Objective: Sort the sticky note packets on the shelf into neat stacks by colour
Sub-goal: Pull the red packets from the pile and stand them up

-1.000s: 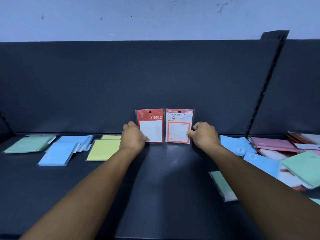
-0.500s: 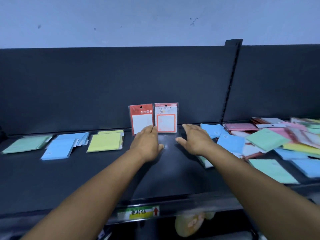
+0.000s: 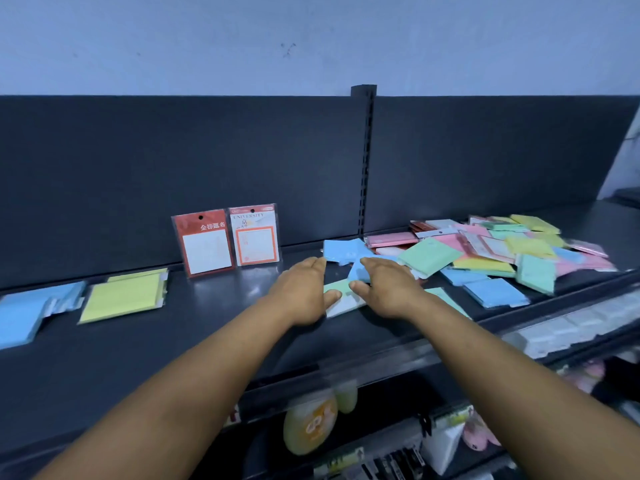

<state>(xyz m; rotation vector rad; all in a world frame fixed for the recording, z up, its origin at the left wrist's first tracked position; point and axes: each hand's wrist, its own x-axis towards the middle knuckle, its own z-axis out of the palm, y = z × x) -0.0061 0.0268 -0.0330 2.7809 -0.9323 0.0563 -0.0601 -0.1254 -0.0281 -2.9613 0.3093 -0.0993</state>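
Note:
Two red packets [image 3: 207, 243] [image 3: 257, 234] stand upright against the shelf's back panel. A yellow stack [image 3: 121, 295] and a blue stack [image 3: 26, 311] lie flat at the left. An unsorted heap of pink, green, yellow and blue packets [image 3: 491, 252] covers the right part of the shelf. My left hand [image 3: 300, 292] and my right hand [image 3: 386, 285] hover palm down, fingers apart, at the heap's left edge. Between them lie a blue packet [image 3: 343, 251] and a pale green packet [image 3: 341, 294]. Neither hand holds anything.
The dark shelf [image 3: 173, 341] has a slotted upright post [image 3: 363, 161] at the back behind the heap. A price rail runs along the front edge [image 3: 381, 362]. Below it hang other goods, among them a yellow pouch [image 3: 310, 422].
Both hands let go of the two red packets, which stay propped against the back panel. The hands moved right to the edge of the mixed heap, and my view turned right.

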